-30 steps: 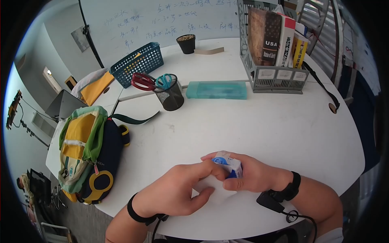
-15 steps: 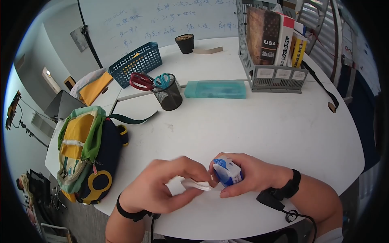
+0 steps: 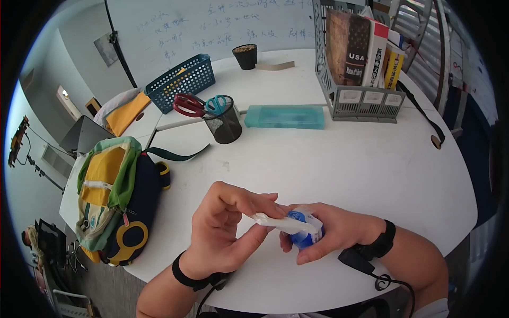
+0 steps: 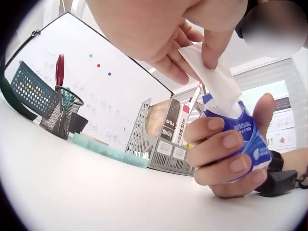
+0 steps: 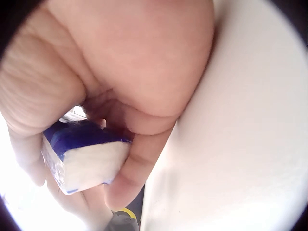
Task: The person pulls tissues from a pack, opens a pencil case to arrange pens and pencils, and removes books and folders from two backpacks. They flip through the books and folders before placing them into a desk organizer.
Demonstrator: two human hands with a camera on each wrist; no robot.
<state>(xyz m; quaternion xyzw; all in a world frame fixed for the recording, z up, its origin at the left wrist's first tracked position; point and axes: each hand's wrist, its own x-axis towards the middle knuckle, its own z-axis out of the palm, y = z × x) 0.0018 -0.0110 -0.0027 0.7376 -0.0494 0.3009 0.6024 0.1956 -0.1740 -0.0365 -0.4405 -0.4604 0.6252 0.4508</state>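
Observation:
A blue and white tissue pack is gripped in my right hand, near the front of the white table. In the left wrist view the right fingers wrap round the pack, whose top opening faces up. A white tissue runs from that opening to my left hand, which pinches its free end between thumb and fingers. The tissue is stretched between the two hands, its lower part inside the pack. The right wrist view shows one end of the pack between the right thumb and fingers.
A green, yellow and navy backpack stands at the table's left. Farther back are a mesh pen cup with scissors, a teal pencil case, a blue basket, a small pot and a grey rack with books.
My left hand first lay against the pack, then drew away to the left with white tissue. It is now raised, with the tissue stretched out of the pack. My right hand keeps its hold.

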